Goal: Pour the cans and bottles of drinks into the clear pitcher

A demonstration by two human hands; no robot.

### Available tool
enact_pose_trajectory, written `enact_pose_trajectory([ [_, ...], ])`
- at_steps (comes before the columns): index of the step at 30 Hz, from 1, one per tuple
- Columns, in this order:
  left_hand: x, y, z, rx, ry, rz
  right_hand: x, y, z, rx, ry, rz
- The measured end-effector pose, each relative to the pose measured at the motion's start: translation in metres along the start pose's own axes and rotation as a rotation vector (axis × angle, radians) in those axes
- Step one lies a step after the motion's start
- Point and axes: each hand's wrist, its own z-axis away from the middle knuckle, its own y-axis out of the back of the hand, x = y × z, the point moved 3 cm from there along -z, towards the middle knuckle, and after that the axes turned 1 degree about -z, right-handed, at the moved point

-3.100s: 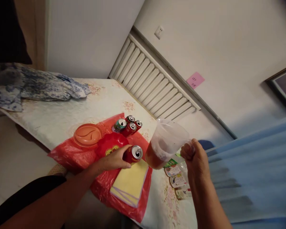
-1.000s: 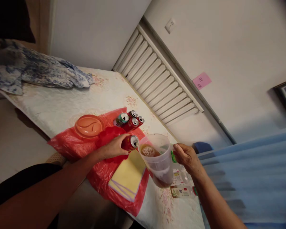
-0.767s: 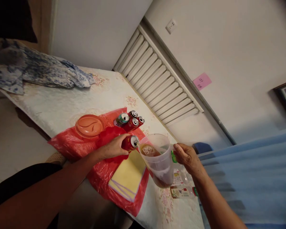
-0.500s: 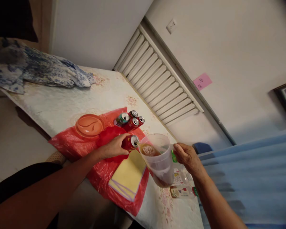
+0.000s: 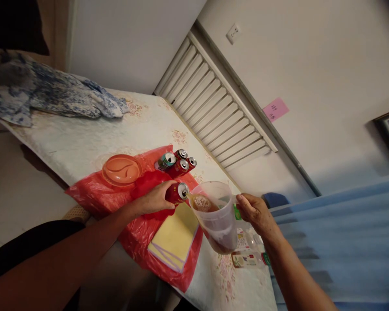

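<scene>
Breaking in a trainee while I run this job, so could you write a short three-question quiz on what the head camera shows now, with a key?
1. Multiple choice: what does the right hand grip?
A) a pink paper note
B) the handle of the translucent plastic pitcher
C) a round orange plastic dish

2. True or false: the flat yellow stack with purple edges lies on crinkled red plastic sheeting.

3. Count: besides the red metal can with a silver top in the left hand, how many metal cans stand grouped together?

Key: 1. B; 2. True; 3. Four.
</scene>
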Motion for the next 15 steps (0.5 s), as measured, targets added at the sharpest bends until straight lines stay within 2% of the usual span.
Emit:
enact_pose_trajectory([
  [15, -0.0016, -0.0006, -0.0006, -0.010, -0.002, 0.010, 0.0059, 0.0013, 0.0010, -0.039, -0.006, -0.014],
])
